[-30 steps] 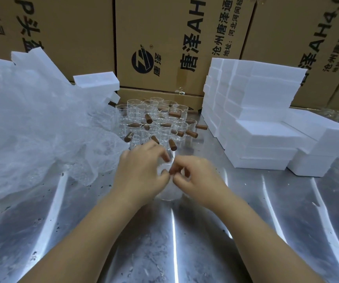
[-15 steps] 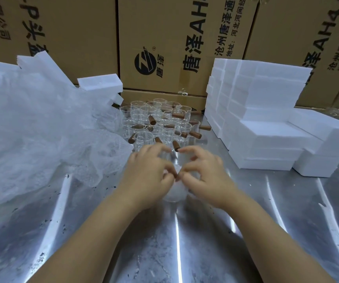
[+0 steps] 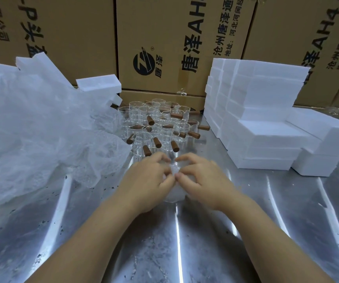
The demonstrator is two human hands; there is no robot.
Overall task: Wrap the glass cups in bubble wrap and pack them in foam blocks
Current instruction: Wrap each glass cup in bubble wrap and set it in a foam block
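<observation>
A glass cup wrapped in white bubble wrap (image 3: 173, 194) stands on the steel table between my hands. My left hand (image 3: 148, 180) curls round its left side, and my right hand (image 3: 201, 178) curls round its right side. The fingertips of both hands meet over the top and pinch the wrap there. Most of the cup is hidden behind the hands. Behind them stands a cluster of several bare glass cups with brown wooden handles (image 3: 158, 125). White foam blocks (image 3: 262, 111) are stacked at the right.
A large heap of loose bubble wrap (image 3: 35, 135) fills the left side, with foam pieces (image 3: 99, 82) behind it. Printed cardboard boxes (image 3: 164, 37) wall off the back. The shiny steel table (image 3: 174, 252) stretches towards me.
Both hands have closed in round the wrapped cup, and their fingertips have come together over its top. The view has shifted slightly.
</observation>
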